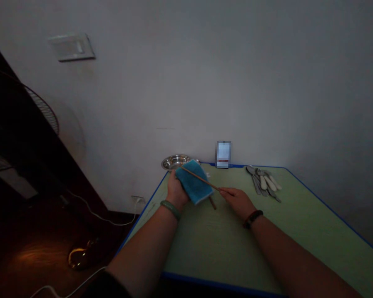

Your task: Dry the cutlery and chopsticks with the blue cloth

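Standing near the table (pixel 223 252), noting hazards from left to right. Metal bowl (pixel 170 162) sits at the far left corner, its rim seeming to reach past the edge; a bump from the left hand (pixel 176 191), just beside it, might tip it off. Blue cloth (pixel 194 186) could slip or sag if the support beneath it slackens. Thin brown stick (pixel 202 179) might slide or twist loose, being held at its near end. Second brown stick (pixel 213 203) pokes out below the cloth; could drop if nothing holds it, which I cannot tell. Upright phone (pixel 223 154) at the back edge might topple if the table is jolted.

Hands, same order. Left: at the cloth's left side, bearing it above the tabletop; fingers hidden behind the fabric, so how far they are closed, cannot tell. Stick lies across the cloth's face. Right hand (pixel 239 202): fingertips pinched together on the stick's near end, knuckles bent. Farther right, cutlery (pixel 263 181) in a loose heap, well apart from both hands.
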Motion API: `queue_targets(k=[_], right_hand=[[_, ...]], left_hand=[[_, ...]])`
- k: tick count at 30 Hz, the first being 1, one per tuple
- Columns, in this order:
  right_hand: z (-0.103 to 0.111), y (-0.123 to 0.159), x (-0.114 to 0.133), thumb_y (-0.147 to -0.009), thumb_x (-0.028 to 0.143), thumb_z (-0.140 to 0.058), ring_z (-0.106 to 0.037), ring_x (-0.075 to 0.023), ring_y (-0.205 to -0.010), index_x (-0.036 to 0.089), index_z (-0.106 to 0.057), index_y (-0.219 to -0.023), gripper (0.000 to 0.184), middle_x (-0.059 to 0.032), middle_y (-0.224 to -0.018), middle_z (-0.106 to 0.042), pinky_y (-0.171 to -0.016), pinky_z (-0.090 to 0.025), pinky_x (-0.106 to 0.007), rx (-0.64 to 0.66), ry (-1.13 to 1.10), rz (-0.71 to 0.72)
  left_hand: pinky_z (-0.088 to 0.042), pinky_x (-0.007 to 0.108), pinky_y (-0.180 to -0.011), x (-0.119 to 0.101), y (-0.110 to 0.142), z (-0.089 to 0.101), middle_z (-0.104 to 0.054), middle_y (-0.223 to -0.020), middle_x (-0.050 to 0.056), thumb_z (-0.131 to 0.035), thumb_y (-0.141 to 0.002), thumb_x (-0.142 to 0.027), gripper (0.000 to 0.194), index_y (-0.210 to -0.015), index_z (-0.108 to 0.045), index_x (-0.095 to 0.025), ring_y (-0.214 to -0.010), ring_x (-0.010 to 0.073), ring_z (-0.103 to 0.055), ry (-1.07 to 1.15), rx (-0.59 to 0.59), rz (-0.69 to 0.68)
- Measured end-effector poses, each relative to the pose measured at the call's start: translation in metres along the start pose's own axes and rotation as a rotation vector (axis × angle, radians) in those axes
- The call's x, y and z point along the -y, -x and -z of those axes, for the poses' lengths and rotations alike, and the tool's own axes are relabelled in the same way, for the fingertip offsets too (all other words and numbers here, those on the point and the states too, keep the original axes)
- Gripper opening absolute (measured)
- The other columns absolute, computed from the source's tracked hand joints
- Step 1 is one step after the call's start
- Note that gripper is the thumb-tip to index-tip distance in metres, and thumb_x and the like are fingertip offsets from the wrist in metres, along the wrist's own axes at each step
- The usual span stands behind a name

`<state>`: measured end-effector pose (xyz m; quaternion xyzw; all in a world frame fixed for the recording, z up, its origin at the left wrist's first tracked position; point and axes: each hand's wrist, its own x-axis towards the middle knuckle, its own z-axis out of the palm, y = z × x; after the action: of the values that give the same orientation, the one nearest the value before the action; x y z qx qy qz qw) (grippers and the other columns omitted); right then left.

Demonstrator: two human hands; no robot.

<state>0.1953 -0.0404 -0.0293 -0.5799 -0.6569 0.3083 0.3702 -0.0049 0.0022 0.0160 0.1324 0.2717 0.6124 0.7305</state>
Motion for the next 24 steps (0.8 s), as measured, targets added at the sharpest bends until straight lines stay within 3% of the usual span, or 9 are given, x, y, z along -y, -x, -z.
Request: queue_targets(k=[7,12,16,20,24], right_hand=[[-0.003,0.0,-0.005,-0.085,0.034,-0.048,-0.062,-0.0219,-0.113,0.019,-0.074,-0.111,0.039,-0.007,-0.117,-0.072,-0.101,-0.044,-0.034,-0.014,-0.011,-0.008],[-0.001,0.002,-0.001,-0.082,0.034,-0.047,-0.066,-0.0224,-0.092,0.015,-0.071,-0.103,0.037,-0.0078,-0.097,-0.073,-0.083,-0.049,-0.033,-0.038,0.022,-0.036],[0.004,0.004,0.0,-0.083,0.038,-0.046,-0.064,-0.0219,-0.084,0.019,-0.067,-0.094,0.03,-0.0046,-0.086,-0.07,-0.076,-0.047,-0.032,-0.021,0.095,-0.035],[0.008,0.003,-0.004,-0.086,0.036,-0.043,-0.063,-0.0218,-0.097,0.02,-0.067,-0.093,0.03,-0.0062,-0.099,-0.071,-0.085,-0.045,-0.031,-0.025,0.143,-0.007],[0.008,0.002,-0.009,-0.088,0.036,-0.042,-0.062,-0.0227,-0.101,0.02,-0.067,-0.096,0.031,-0.0079,-0.104,-0.07,-0.087,-0.044,-0.032,-0.03,0.177,-0.024]], left_hand=[[-0.046,0.058,-0.096,-0.005,0.001,0.001,-0.069,-0.116,0.021,-0.038,-0.086,-0.057,0.066,-0.123,-0.063,-0.008,-0.109,0.037,-0.064,0.047,0.185,-0.015],[-0.046,0.057,-0.096,-0.008,0.002,0.002,-0.069,-0.117,0.021,-0.035,-0.086,-0.062,0.071,-0.123,-0.064,-0.009,-0.111,0.0375,-0.063,0.07,0.223,-0.055],[-0.048,0.055,-0.094,-0.012,0.005,0.001,-0.071,-0.111,0.019,-0.03,-0.087,-0.065,0.073,-0.121,-0.065,-0.01,-0.107,0.0369,-0.065,0.075,0.156,-0.101],[-0.049,0.053,-0.093,-0.015,0.003,0.005,-0.071,-0.112,0.017,-0.021,-0.09,-0.065,0.074,-0.122,-0.064,-0.013,-0.109,0.0353,-0.065,0.066,0.025,-0.165],[-0.047,0.054,-0.096,-0.017,-0.004,0.015,-0.068,-0.121,0.017,-0.025,-0.091,-0.063,0.069,-0.124,-0.063,-0.015,-0.115,0.0354,-0.061,0.07,0.043,-0.186]])
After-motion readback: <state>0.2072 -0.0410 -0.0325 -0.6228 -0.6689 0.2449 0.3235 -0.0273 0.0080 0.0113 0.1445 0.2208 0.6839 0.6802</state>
